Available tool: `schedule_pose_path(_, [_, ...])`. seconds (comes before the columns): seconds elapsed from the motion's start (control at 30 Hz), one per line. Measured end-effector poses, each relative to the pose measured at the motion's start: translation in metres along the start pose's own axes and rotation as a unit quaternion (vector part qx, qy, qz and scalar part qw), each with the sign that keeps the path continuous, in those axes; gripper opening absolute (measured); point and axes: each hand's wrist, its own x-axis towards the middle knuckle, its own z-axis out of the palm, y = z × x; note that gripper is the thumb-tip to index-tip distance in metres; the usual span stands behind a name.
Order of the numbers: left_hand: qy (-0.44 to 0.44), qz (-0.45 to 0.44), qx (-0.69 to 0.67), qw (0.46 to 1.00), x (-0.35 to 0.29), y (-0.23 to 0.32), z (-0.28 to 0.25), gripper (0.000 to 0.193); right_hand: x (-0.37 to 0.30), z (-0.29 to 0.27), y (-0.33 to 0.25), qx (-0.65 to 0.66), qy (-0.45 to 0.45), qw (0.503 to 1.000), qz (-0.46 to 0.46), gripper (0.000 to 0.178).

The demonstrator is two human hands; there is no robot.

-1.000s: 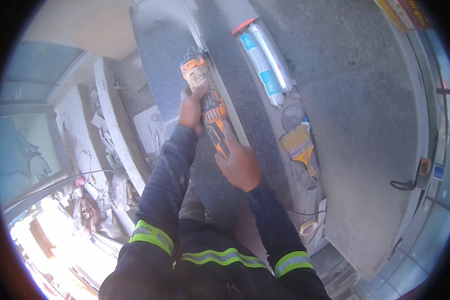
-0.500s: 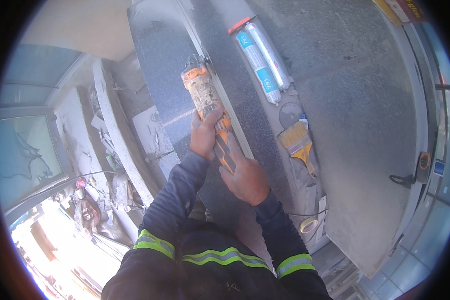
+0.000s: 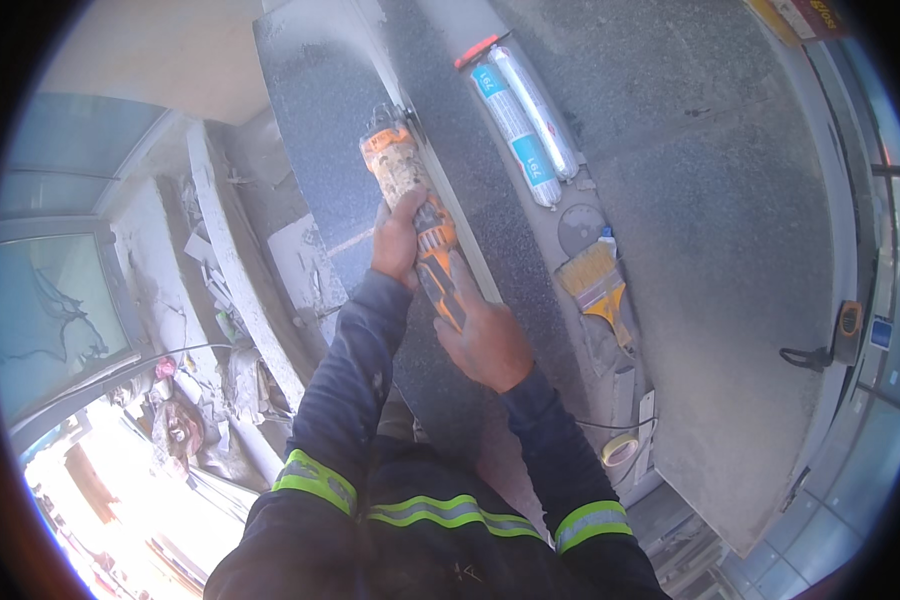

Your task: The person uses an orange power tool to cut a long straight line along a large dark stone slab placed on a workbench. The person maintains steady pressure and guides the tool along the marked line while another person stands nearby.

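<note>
An orange and black angle grinder (image 3: pixel 394 168), its body caked with dust, lies lengthwise in both my hands. My left hand (image 3: pixel 396 240) wraps round the middle of its body. Farther back, my right hand (image 3: pixel 488 343) grips the rear handle. The grinder's head points away from me and rests against a pale strip (image 3: pixel 458 215) along the dark speckled stone slab (image 3: pixel 320 110). Pale dust sprays ahead of the head over the slab's far end. The disc itself is mostly hidden by the guard.
To the right lie two sealant sausage packs (image 3: pixel 515 125), a grey disc (image 3: pixel 581 230), a paintbrush (image 3: pixel 600 290) with a yellow handle and a tape roll (image 3: pixel 619 450). A tape measure (image 3: pixel 846 333) sits at the far right edge. Rubble (image 3: pixel 185 420) fills the left side. A cable (image 3: pixel 610 427) runs beside my right arm.
The grinder and both my hands have shifted slightly away from me and to the left along the strip. The dust plume at the far end has grown denser.
</note>
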Motion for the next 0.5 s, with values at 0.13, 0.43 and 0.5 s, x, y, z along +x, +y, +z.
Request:
schedule_pose_path(0.13, [0.027,0.005,0.001,1.0,0.004,0.001,0.004,0.037,0.007,0.002,0.0,-0.011,-0.003,1.0,0.006,0.094])
schedule_pose_path(0.43, [0.004,-0.016,-0.022,1.0,0.022,0.006,-0.008,0.04,0.02,-0.009,-0.017,0.013,-0.075,0.993,0.093,0.091])
schedule_pose_path(0.5, [-0.019,-0.022,-0.051,0.998,0.018,0.005,-0.012,0.041,0.014,-0.007,-0.017,0.013,-0.047,0.996,0.072,0.091])
